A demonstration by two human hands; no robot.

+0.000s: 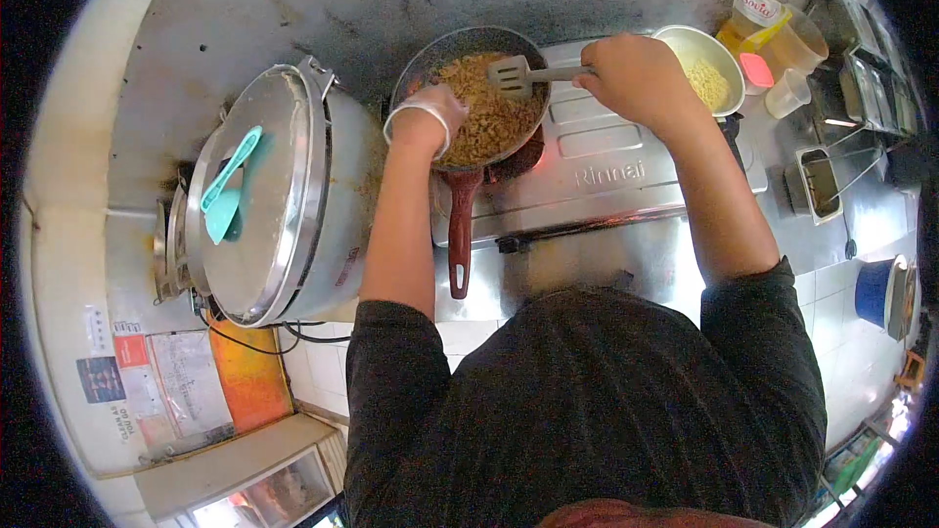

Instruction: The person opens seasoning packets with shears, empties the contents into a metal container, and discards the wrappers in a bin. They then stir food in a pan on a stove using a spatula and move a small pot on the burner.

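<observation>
A dark frying pan [461, 220] with a reddish-brown handle sits on the stove and holds crumbly brown food [494, 127]. My right hand [634, 76] is closed around the handle of a grey slotted spatula [518, 76], whose head is over the food. Over the pan's left side is my left hand [436, 110], in a thin clear glove with a pale cuff at the wrist. Its fingers look curled in at the food, and whatever they hold is hidden. Below the pan's right edge the burner glows orange-red.
To the left stands a large round lidded pot [264, 205] with a turquoise spatula [227, 191] on its lid. Right of the Rinnai stove [611, 186] are a bowl [714, 68] of pale yellow crumbs, an oil pouch [748, 20], plastic containers [787, 93] and metal trays [817, 186].
</observation>
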